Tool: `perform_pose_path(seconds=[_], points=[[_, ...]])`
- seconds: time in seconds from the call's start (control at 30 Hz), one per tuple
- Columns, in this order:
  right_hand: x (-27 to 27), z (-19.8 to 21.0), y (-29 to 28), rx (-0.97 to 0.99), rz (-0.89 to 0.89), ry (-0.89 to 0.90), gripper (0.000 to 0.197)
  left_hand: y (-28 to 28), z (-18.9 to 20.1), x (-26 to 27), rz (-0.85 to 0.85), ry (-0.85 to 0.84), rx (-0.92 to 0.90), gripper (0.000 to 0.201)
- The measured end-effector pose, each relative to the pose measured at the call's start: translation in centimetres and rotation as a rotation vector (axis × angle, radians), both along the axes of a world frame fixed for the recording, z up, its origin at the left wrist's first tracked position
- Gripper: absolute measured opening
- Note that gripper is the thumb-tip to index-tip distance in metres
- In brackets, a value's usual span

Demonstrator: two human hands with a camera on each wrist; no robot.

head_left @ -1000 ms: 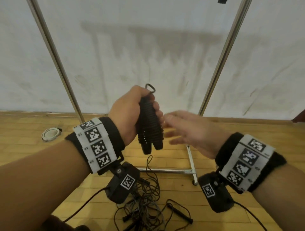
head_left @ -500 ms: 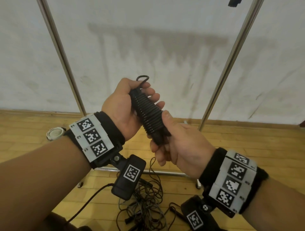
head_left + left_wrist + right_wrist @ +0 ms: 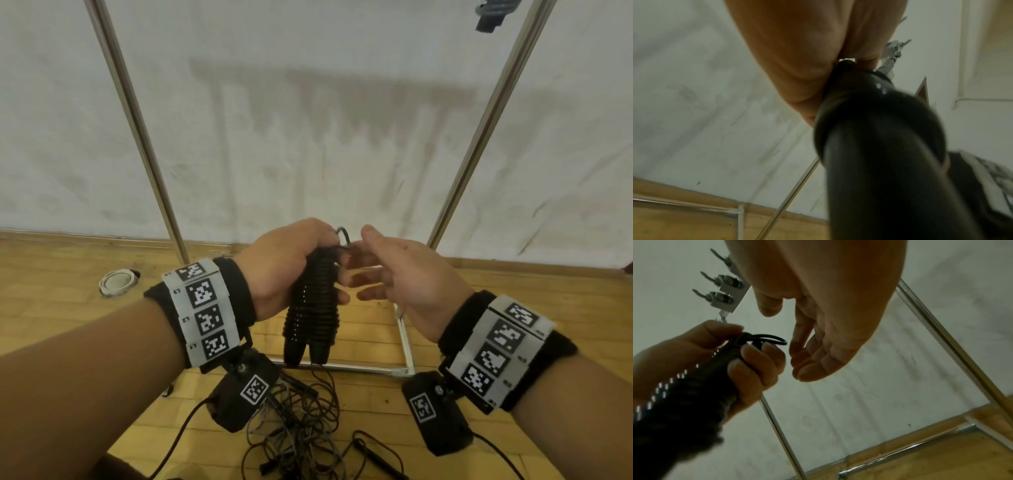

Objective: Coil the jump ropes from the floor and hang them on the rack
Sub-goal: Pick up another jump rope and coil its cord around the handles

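Note:
My left hand (image 3: 294,263) grips a black jump rope (image 3: 313,308), its cord wound tightly round the two handles, held upright at chest height. A small cord loop (image 3: 343,234) sticks out at the top of the bundle, also seen as the loop (image 3: 772,339) in the right wrist view. My right hand (image 3: 376,270) hovers just right of the loop with relaxed fingers (image 3: 807,369), holding nothing. In the left wrist view the rope's handles (image 3: 879,154) fill the frame below my palm. The rack's hooks (image 3: 721,287) show high up on its metal frame.
The rack's two slanted metal poles (image 3: 137,130) (image 3: 486,126) and base bar (image 3: 404,339) stand before a white wall. A tangle of loose jump ropes (image 3: 301,428) lies on the wooden floor below my hands. A white round object (image 3: 118,281) sits at the left by the wall.
My right hand let go of the bundle's lower end and moved up beside the top loop. The wound rope swung back upright in my left hand.

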State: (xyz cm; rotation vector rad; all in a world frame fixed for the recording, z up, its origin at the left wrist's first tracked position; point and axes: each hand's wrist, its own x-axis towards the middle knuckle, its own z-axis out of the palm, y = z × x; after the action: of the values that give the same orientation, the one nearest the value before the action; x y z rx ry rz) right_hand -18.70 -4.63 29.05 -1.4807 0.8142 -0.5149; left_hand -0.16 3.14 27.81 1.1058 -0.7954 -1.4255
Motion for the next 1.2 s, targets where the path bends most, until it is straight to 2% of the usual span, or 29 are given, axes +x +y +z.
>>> perform_pose_path(seconds=[0.07, 0.2, 0.33, 0.5, 0.73, 0.87, 0.93, 1.07, 1.13, 1.2], points=[[0.1, 0.1, 0.1, -0.007, 0.002, -0.039, 0.043, 0.1, -0.4, -0.5, -0.047, -0.056, -0.007, 0.014], [0.2, 0.2, 0.2, 0.034, -0.060, -0.108, 0.035, 0.2, -0.6, -1.0, -0.062, -0.149, -0.052, 0.009], [0.0, 1.1, 0.0, 0.078, -0.096, -0.167, 0.019, 0.2, -0.8, -1.4, 0.021, -0.446, -0.076, 0.019], [0.0, 1.7, 0.1, 0.093, -0.117, -0.172, 0.023, 0.3, -0.6, -2.2, -0.050, -0.810, -0.147, 0.002], [-0.3, 2.8, 0.1, 0.102, -0.136, -0.116, 0.029, 0.6, 0.2, -3.0, -0.103, -1.176, -0.237, 0.011], [-0.4, 3.0, 0.1, 0.102, -0.168, -0.029, 0.023, 0.3, -0.6, -4.1, -0.107, -1.445, -0.268, 0.013], [-0.4, 3.1, 0.3, 0.085, -0.139, -0.051, 0.021, 0.2, -0.9, -4.0, -0.052, -1.376, -0.224, 0.014], [-0.9, 3.8, 0.0, 0.001, -0.039, -0.110, 0.024, 0.7, -0.5, -3.2, -0.047, -0.671, -0.131, 0.013], [-1.3, 3.9, -0.3, -0.022, -0.007, -0.097, 0.022, 1.0, -0.3, -3.0, -0.049, -0.466, -0.134, 0.015], [-1.5, 3.7, -0.3, -0.027, 0.039, -0.085, 0.026, 1.0, -0.2, -2.9, -0.058, -0.354, -0.123, 0.020]])
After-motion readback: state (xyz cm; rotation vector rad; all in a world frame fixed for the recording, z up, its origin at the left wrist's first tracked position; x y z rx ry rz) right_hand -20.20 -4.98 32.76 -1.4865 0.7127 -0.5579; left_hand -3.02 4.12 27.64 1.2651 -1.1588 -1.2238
